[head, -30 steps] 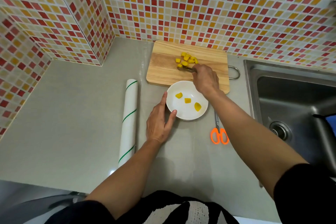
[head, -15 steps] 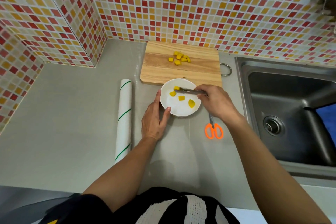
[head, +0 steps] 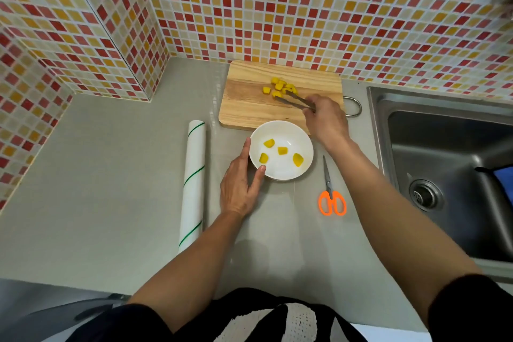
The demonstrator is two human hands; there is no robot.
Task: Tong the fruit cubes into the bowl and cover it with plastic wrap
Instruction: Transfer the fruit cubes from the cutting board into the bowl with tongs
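Several yellow fruit cubes (head: 280, 87) lie in a small heap on the wooden cutting board (head: 249, 108). My right hand (head: 327, 119) holds metal tongs (head: 295, 101) with the tips spread beside the heap's near cube. In front of the board stands a white bowl (head: 280, 172) with several cubes (head: 282, 150) in it. My left hand (head: 240, 186) rests flat on the counter, thumb and fingers against the bowl's left rim. A roll of plastic wrap (head: 193, 183) with green stripes lies to the left.
Orange-handled scissors (head: 330, 191) lie right of the bowl. A steel sink (head: 444, 175) fills the right side, with a blue object at its edge. Tiled walls close off the back and left of the grey counter (head: 111, 175).
My right hand dropped a cube into the bowl, then moved the tongs from the bowl back up to the heap on the board. The left hand stayed against the bowl.
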